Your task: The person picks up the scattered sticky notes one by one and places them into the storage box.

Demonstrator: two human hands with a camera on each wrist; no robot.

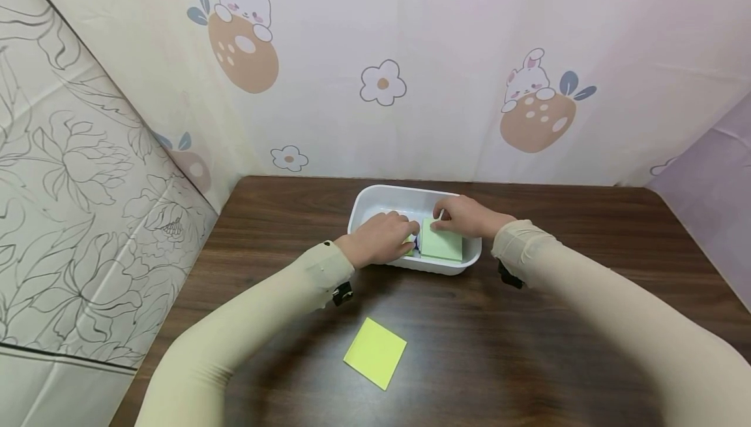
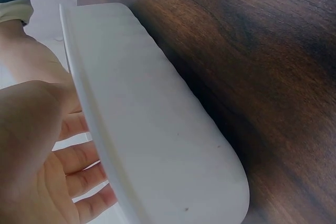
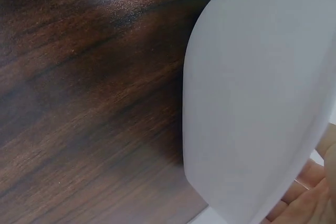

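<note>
A white plastic tray [image 1: 375, 200] sits near the back of the table, with paper pads inside. My right hand [image 1: 466, 216] reaches over its right side and pinches the upper left corner of a light green sticky note pad [image 1: 442, 244]. To the left, my left hand [image 1: 381, 238] reaches over the near rim, its fingers relaxed inside the tray. A small yellow-green piece [image 1: 409, 244] shows by the left thumb, with something purple beside it; the left hand hides most of both. The left wrist view shows the left fingers [image 2: 86, 179] behind the tray's wall.
A yellow square sticky note pad [image 1: 375, 353] lies on the dark wood table [image 1: 469, 362] in front of the tray, between the forearms. A patterned curtain [image 1: 434, 88] hangs behind the table, and another flowered sheet [image 1: 88, 173] hangs at the left.
</note>
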